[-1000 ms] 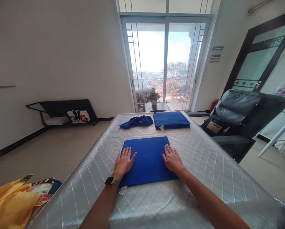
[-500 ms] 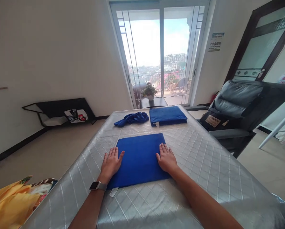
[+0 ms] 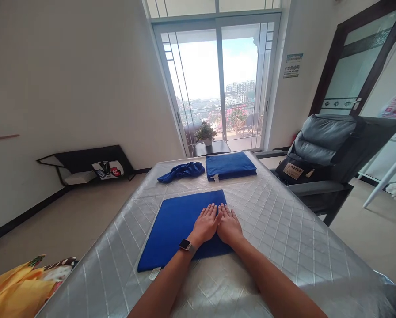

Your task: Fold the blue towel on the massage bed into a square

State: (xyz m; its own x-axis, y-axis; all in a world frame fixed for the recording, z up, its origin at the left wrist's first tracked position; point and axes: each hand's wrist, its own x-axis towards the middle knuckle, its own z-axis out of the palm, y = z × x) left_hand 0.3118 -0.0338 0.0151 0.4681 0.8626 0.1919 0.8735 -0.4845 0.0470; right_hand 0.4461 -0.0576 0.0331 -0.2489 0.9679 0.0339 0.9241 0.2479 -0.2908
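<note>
A folded blue cloth (image 3: 171, 229) lies flat on the silver quilted mattress (image 3: 271, 225) in front of me, a white tag sticking out at its near left corner. My left hand (image 3: 205, 224) rests flat on the cloth's right part, fingers stretched forward. Right beside it, my right hand (image 3: 229, 224) lies palm down over the cloth's right edge. The thumbs meet. Neither hand grips anything. Farther back sit a folded blue stack of cloth (image 3: 231, 164), also tagged, and a crumpled blue cloth (image 3: 182, 171) to its left.
A dark recliner (image 3: 330, 145) with a black bag (image 3: 299, 170) stands to the right. Yellow patterned fabric (image 3: 22, 287) lies low on the left. A potted plant (image 3: 205, 132) is beyond the far edge, before sliding glass doors. A black rack (image 3: 88, 159) is by the left wall.
My left hand has slid right across the cloth, from its left edge to beside my right hand. My right hand has stayed near the right edge. The view has tilted up slightly.
</note>
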